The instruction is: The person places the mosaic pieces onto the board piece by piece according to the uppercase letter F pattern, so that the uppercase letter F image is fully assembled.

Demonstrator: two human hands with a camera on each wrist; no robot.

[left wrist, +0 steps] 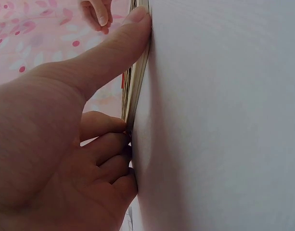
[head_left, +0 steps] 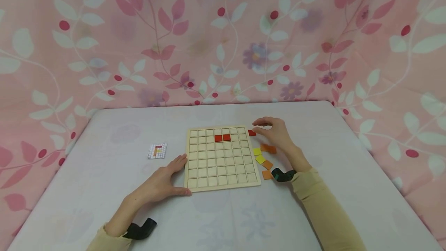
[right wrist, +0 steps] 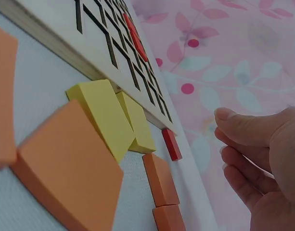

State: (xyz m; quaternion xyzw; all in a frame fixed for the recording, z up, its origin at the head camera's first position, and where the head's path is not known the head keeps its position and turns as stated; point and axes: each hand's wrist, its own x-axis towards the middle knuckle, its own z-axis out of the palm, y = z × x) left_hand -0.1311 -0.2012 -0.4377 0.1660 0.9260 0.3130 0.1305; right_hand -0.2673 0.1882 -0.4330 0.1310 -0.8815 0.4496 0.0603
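A pale wooden grid board point(head_left: 211, 162) lies flat on the table, with two red square tiles point(head_left: 222, 138) side by side in its second row from the far edge. My left hand point(head_left: 156, 183) rests against the board, fingertips at its left side and the extended thumb by the near left corner. Over at the far right corner, my right hand point(head_left: 277, 133) hovers with thumb and fingers apart near a loose red tile point(head_left: 252, 133). The right wrist view shows this red tile point(right wrist: 172, 144) on the table, and nothing between the right fingers point(right wrist: 246, 154).
Along the board's right side lie two yellow tiles point(head_left: 260, 159) and several orange tiles point(head_left: 267, 164), two of them end to end point(head_left: 268, 148). A small card point(head_left: 157, 151) with a coloured grid pattern lies left of the board. Flowered pink cloth point(head_left: 223, 38) hangs behind the table.
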